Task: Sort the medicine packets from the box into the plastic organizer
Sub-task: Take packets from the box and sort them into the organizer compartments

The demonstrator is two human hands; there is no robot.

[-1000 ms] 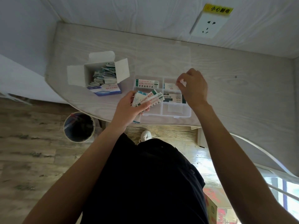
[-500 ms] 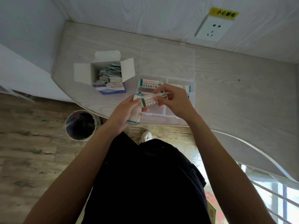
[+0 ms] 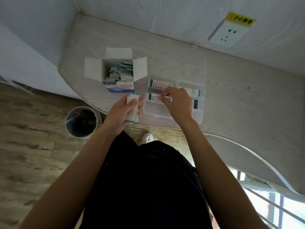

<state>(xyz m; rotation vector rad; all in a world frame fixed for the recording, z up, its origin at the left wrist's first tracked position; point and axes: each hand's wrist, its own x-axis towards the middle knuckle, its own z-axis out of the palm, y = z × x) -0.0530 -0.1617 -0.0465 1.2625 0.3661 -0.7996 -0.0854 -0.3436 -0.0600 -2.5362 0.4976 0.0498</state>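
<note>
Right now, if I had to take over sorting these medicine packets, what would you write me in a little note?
Left hand: grips a small stack of packets just left of the plastic organizer.
Right hand: pinches one packet over the organizer's left middle compartment.
The box stands open to the left of the organizer, with many packets inside.
Done: packets already lie in the organizer's back left compartment and in compartments on its right side.
Left: set this packet down, place the stack from the left hand, then empty the box. The front left compartment looks free.
</note>
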